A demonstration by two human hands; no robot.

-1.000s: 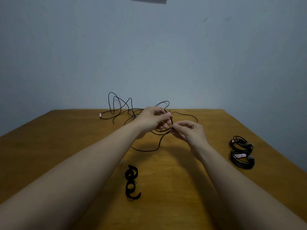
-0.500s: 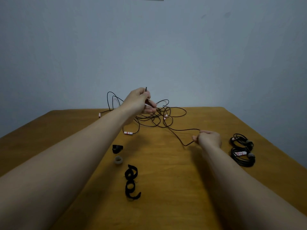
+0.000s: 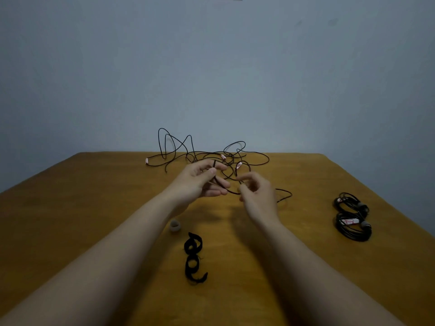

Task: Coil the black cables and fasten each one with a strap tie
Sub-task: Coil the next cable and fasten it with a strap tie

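My two bare forearms reach out over a brown wooden table (image 3: pixel 94 208) set against a plain grey-blue wall (image 3: pixel 211 67). My left hand (image 3: pixel 200 182) is raised above the middle of the table, thumb and forefinger pinched shut on one end of a thin black cable (image 3: pixel 219 182), whose short tip sticks up between them. The cable runs down across my palm toward my right hand (image 3: pixel 256 191), just to the right of the left. The right hand is blurred; its fingers curl loosely around the cable, and I cannot tell whether they actually grip it. Past the right hand the cable loops onto the table. Behind both hands, at the far edge, lies a loose tangle (image 3: pixel 202 151) of black cable with small white-and-red tags, some loops standing up against the wall. Nearer to me than the hands lie curled black straps (image 3: pixel 193 257), and just left of them a small grey ring (image 3: pixel 175 226). Well to the right of the hands, near the table's right edge, two finished coils (image 3: pixel 352 217) lie touching each other.
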